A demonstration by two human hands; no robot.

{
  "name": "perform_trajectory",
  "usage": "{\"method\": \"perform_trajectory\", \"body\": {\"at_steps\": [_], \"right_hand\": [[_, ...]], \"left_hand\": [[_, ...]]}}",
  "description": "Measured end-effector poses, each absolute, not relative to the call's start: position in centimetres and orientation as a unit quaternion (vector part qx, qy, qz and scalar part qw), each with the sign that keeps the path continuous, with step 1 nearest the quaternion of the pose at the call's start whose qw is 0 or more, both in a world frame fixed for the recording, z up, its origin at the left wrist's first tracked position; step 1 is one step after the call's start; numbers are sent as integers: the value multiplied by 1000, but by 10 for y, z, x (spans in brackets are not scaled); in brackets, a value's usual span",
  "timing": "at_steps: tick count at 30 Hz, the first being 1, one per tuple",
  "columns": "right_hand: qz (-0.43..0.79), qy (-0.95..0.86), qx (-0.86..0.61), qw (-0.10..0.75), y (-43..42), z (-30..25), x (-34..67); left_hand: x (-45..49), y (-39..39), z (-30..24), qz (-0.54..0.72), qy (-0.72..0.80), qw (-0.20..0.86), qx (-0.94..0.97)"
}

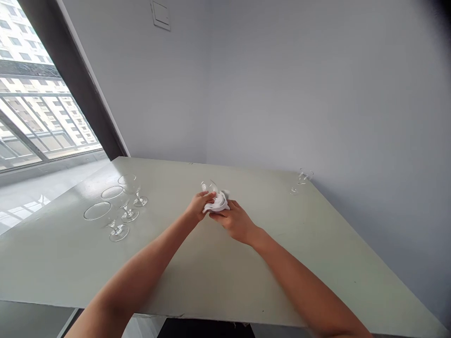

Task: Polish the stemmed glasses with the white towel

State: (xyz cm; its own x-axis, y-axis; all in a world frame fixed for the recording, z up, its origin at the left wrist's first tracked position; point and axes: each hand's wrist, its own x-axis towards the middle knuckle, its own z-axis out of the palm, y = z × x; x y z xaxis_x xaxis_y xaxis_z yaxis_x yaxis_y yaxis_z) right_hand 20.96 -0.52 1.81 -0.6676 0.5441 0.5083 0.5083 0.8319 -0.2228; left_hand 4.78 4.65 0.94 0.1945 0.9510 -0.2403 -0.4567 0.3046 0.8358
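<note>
Over the middle of the table, my left hand (200, 204) is closed around a clear stemmed glass (209, 186), whose bowl points away from me. A white cloth (217, 203) is bunched against the near end of the glass, between my two hands. My right hand (233, 220) grips this cloth from the right side, fingers curled into it. The cloth and fingers hide the stem and foot of the glass.
Three clear stemmed glasses stand in a row at the left: a near one (119, 232), a middle one (130, 215) and a far one (141, 201). Another glass (305, 175) is at the far right corner by the wall. The pale table (225, 277) meets walls behind; a window (35, 94) is left.
</note>
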Motion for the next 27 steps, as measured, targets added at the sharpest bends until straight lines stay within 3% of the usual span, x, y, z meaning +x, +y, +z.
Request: {"method": "perform_trajectory", "body": {"at_steps": [3, 9, 13, 18, 24, 27], "right_hand": [[105, -883, -298, 347, 0, 17, 213], [511, -535, -350, 575, 11, 20, 212], [651, -332, -319, 604, 7, 13, 191], [686, -266, -344, 583, -7, 10, 173], [662, -411, -415, 469, -17, -3, 173], [541, -562, -466, 417, -13, -5, 185]], "left_hand": [[52, 40, 20, 479, 372, 724, 327], [68, 28, 36, 583, 328, 692, 271], [78, 20, 34, 671, 342, 580, 311], [81, 15, 29, 679, 354, 493, 414], [74, 17, 41, 696, 344, 406, 483], [64, 20, 46, 699, 362, 369, 495]]}}
